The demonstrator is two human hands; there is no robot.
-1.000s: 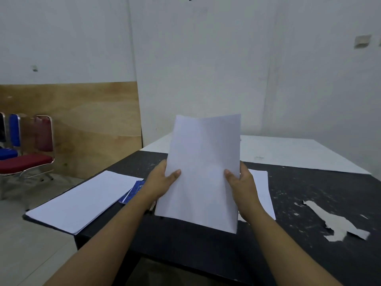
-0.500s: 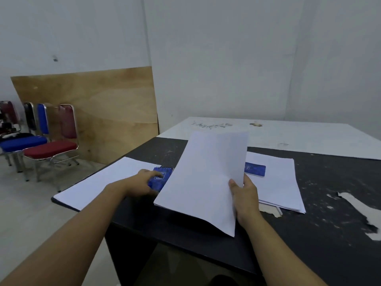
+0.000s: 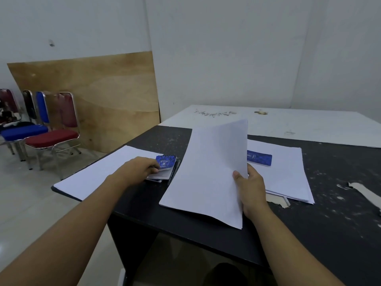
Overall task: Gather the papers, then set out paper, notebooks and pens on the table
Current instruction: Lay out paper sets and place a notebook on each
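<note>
My right hand (image 3: 250, 187) grips a stack of white paper (image 3: 206, 174) by its right edge, held tilted above the black table (image 3: 309, 230). My left hand (image 3: 137, 169) pinches the top blue spiral notebook (image 3: 166, 161) of a small pile, its cover lifted off the notebooks beneath. A dark pen (image 3: 174, 169) lies along the pile's right side. A second blue notebook (image 3: 259, 157) rests on another white paper stack (image 3: 288, 172) at the right. A further white paper sheet (image 3: 103, 170) lies at the table's left corner.
Torn scraps of paper (image 3: 365, 193) lie on the table at the right. A white tabletop (image 3: 288, 124) adjoins the far side. Red and blue chairs (image 3: 51, 133) stand at the left before a leaning plywood board (image 3: 99, 96).
My left hand let go of the paper stack and reached left to the blue notebook pile, lifting the top one. The right hand alone lowered the stack toward the table.
</note>
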